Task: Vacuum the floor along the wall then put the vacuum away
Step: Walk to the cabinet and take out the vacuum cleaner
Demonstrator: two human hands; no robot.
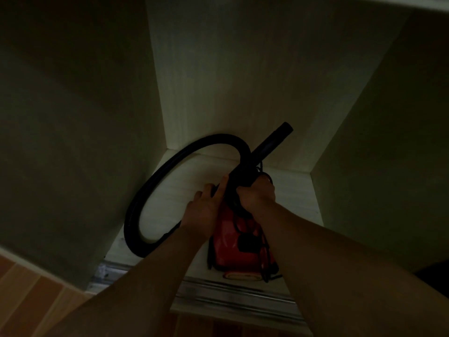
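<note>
Vacuum, a glossy red canister, sits on the pale wood-grain cupboard floor just behind the metal sliding track, so putting it away looks like the step in hand. Its black ribbed hose loops out to the left and back round to a smooth rigid tube slanting up toward the back wall. The right hand is wrapped round the tube's lower end and the left hand lays fairly straight fingers against it. Next, I judge, the springy hose wants tucking in before both hands let go.
</note>
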